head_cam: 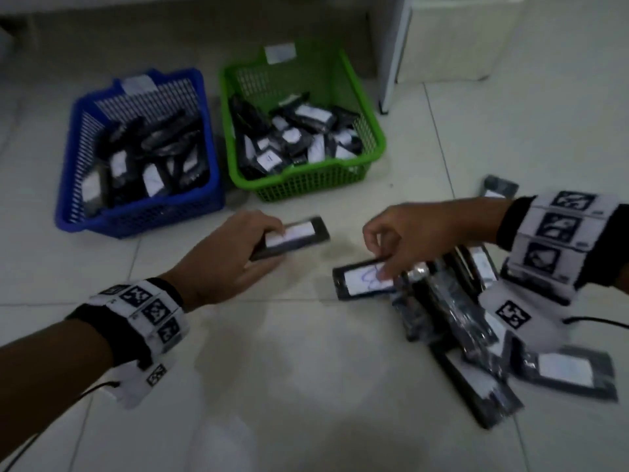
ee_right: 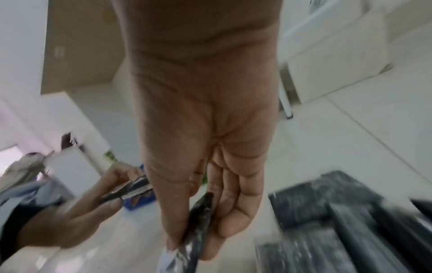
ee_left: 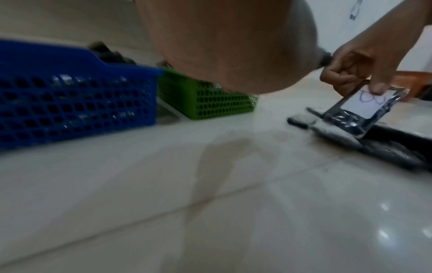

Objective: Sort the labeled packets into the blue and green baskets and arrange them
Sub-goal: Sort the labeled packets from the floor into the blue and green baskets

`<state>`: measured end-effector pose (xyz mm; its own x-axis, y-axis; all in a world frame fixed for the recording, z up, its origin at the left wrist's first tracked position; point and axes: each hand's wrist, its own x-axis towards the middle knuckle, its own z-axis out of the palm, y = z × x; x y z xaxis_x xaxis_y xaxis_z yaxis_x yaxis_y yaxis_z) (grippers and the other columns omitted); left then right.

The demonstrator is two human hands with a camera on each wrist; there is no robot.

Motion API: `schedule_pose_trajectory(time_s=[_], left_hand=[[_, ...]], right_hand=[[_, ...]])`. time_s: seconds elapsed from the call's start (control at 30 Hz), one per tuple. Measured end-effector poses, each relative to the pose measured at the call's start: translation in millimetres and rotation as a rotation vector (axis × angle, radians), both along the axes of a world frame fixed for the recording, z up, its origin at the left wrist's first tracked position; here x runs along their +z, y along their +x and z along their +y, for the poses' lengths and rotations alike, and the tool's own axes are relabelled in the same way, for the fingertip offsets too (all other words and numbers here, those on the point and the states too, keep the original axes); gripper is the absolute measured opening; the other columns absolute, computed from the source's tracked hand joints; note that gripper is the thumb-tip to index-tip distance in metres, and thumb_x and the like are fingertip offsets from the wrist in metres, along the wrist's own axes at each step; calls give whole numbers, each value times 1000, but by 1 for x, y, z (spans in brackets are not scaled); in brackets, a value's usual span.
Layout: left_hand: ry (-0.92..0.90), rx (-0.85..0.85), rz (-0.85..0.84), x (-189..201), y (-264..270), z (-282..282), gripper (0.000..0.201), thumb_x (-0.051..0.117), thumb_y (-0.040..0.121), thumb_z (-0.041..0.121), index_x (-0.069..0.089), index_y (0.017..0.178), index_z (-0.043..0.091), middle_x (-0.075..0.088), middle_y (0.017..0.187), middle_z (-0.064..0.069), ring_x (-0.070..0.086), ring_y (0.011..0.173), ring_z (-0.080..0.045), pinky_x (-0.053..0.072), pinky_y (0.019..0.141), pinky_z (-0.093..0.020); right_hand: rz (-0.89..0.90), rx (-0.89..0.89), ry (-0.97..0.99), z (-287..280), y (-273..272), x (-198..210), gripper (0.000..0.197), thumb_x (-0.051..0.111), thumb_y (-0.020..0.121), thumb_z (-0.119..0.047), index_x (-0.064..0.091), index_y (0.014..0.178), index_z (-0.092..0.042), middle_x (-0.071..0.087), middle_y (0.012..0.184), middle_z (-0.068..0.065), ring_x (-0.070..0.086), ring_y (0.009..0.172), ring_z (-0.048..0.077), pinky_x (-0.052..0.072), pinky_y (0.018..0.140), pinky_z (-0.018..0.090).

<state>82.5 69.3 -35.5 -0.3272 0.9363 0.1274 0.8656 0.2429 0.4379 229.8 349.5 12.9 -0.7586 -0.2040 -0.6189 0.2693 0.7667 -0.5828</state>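
Observation:
My left hand (head_cam: 238,253) grips a black packet with a white label (head_cam: 292,237) just above the floor, in front of the blue basket (head_cam: 143,212). My right hand (head_cam: 405,236) pinches another packet (head_cam: 364,279) at its label, marked with a blue scribble, at the edge of a loose pile of packets (head_cam: 476,328). In the left wrist view that packet (ee_left: 364,109) tilts up from the floor under my right hand (ee_left: 364,66). In the right wrist view the thumb and fingers pinch the packet's edge (ee_right: 201,221). The green basket (head_cam: 306,185) stands right of the blue one. Both hold several packets.
Tiled floor (head_cam: 306,369) lies bare between my arms. A white cabinet (head_cam: 452,39) stands behind the green basket. One packet (head_cam: 498,187) lies apart beyond my right wrist. Cables trail from both wrist bands.

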Motion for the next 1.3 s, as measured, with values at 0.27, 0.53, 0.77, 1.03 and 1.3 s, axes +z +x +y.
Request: schedule_pose_trajectory(time_s=[0.27, 0.53, 0.77, 1.03, 1.3], left_hand=[[93, 508, 169, 31, -105, 80, 35, 43, 103, 41, 45, 134, 24, 45, 103, -1, 45, 94, -29, 38, 77, -40], [-215, 594, 115, 4, -134, 139, 78, 44, 101, 55, 16, 159, 11, 31, 158, -15, 24, 143, -43, 27, 114, -54], [-108, 444, 326, 5, -90, 129, 49, 56, 88, 51, 58, 130, 26, 49, 136, -7, 37, 125, -37, 42, 98, -52], [69, -115, 412, 14, -4, 156, 21, 60, 88, 41, 69, 97, 25, 62, 93, -1, 50, 90, -29, 41, 68, -42], [-199, -429, 243, -42, 76, 162, 55, 51, 78, 65, 54, 127, 39, 58, 116, 0, 58, 95, -25, 40, 59, -29]], right_hand=[[441, -892, -480, 48, -128, 29, 14, 71, 88, -7, 69, 101, -5, 73, 94, 16, 67, 79, 20, 60, 68, 26], [382, -751, -341, 43, -208, -12, 60, 68, 90, -6, 43, 145, -7, 56, 135, 2, 62, 111, 16, 53, 96, 30], [664, -483, 96, 45, -162, -9, 41, 74, 84, -15, 66, 123, -8, 68, 119, 4, 63, 108, 12, 41, 80, 5], [604, -505, 237, 76, -51, 4, 20, 82, 74, -14, 76, 93, -17, 73, 91, -6, 69, 74, 11, 46, 71, 8], [387, -501, 369, 92, 39, -28, 20, 84, 70, -11, 75, 88, -12, 70, 83, -1, 66, 76, -2, 40, 64, 3]])
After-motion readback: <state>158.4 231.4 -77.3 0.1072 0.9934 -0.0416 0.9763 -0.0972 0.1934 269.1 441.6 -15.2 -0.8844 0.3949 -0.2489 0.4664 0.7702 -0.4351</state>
